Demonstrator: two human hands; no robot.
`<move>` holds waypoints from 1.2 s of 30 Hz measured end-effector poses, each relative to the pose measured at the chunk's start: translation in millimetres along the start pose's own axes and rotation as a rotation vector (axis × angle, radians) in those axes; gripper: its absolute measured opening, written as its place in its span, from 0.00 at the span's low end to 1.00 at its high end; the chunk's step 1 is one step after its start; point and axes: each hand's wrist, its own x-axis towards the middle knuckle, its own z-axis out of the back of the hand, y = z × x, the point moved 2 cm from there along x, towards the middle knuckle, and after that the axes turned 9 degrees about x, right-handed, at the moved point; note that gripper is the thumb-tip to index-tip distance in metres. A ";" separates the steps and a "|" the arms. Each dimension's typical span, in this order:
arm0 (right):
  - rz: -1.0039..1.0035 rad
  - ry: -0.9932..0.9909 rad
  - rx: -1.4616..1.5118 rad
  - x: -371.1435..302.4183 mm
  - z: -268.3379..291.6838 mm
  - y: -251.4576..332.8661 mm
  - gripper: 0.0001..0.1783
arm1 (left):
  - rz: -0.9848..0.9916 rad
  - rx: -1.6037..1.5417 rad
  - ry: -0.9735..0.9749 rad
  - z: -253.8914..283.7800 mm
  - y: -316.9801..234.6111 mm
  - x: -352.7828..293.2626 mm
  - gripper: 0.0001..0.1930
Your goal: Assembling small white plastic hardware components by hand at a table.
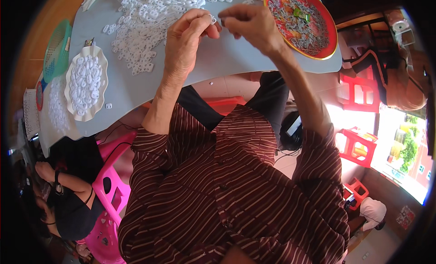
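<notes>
Pinches a white plastic piece (213,19) in the left hand (187,36), just left of the right hand (255,27) with narrowed fingers of indiscernible load.

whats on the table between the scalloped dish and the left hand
In the head view, a loose pile of small white pieces lies between the scalloped dish and the left hand, with grey tabletop showing either side.

Strong daylight enters through a bright opening (408,146) on the right, bleaching the nearby floor (330,110) to white. The tabletop (131,89) is evenly lit; the near left lies dim. Fisheye distortion bends the outer edges into black corners, and far white pieces (154,7) blur together.
</notes>
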 end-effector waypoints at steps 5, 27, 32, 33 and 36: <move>-0.134 -0.084 0.513 -35.4 -2.8 -10.4 0.08 | 0.022 0.134 0.077 -6.5 0.6 -3.9 0.06; -0.038 -0.255 0.676 -37.2 -9.2 -10.1 0.08 | -0.045 0.369 0.057 -17.8 15.2 -14.6 0.11; -0.033 -0.276 0.717 -37.9 -9.7 -10.9 0.08 | -0.050 0.361 0.050 -19.8 13.9 -14.2 0.11; -0.051 -0.295 0.721 -38.3 -9.8 -10.3 0.08 | -0.047 0.362 0.054 -19.2 14.0 -14.1 0.11; -0.033 -0.277 0.661 -39.0 -9.5 -10.7 0.09 | -0.043 0.366 0.059 -19.1 14.7 -14.1 0.11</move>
